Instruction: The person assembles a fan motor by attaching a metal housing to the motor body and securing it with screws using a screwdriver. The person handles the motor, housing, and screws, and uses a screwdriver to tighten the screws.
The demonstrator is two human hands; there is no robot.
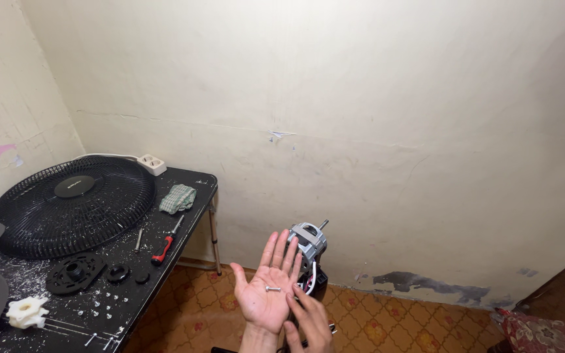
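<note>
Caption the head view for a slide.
Left hand cradles a screw, right hand beside, fan motor behind.

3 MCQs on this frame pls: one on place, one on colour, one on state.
1. Where does the small screw lie?
A. on the open left palm
B. on the black table
C. on the floor tiles

2. What colour is the handle of the screwdriver on the table?
A. blue
B. red and black
C. yellow

3. How is the left hand held?
A. in a fist
B. flat on the table
C. open, palm up

Key: 1 A, the screw rests mid-palm; 2 B, the grip is red with black; 3 C, fingers are spread upward, the right hand touching its edge, the fan motor behind.
</note>
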